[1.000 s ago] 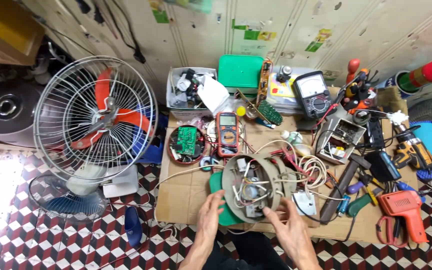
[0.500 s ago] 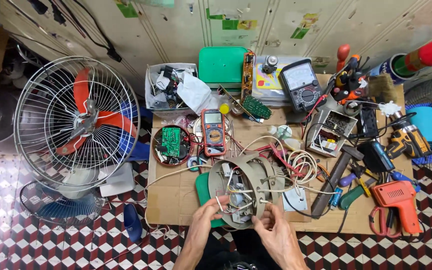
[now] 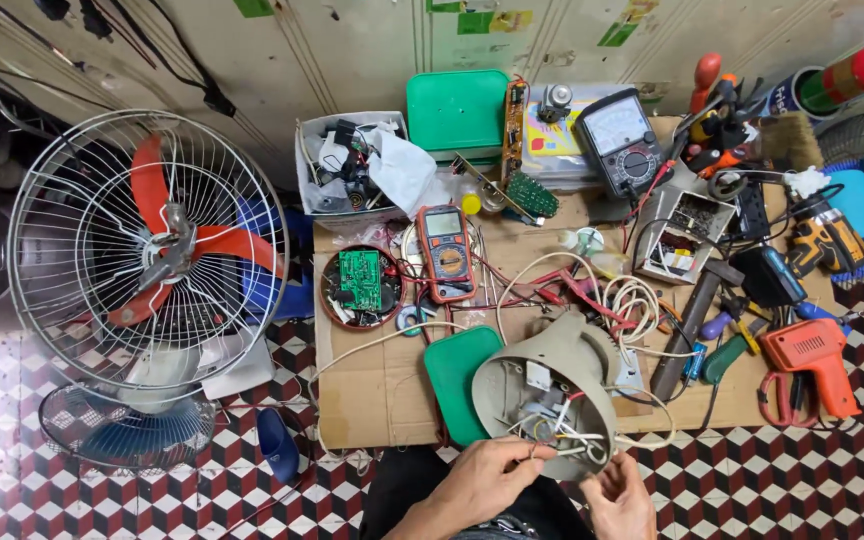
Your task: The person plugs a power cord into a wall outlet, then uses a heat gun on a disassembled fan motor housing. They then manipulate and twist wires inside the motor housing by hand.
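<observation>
Holding thin white wires pinched in the left hand, at the near rim of the upturned grey housing; right hand half-curled, empty, just beside. Grip best kept light, close to the wire ends. Housing rests on cardboard over checkered floor; fan left, orange drill right.

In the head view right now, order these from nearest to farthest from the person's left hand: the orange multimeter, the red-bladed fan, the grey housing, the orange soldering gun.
From the left hand:
1. Grey housing, touching it, just above.
2. Orange multimeter, farther up on the cardboard.
3. Orange soldering gun, far right.
4. Red-bladed fan, far left.
The last two are close; the fan looks slightly farther.
</observation>
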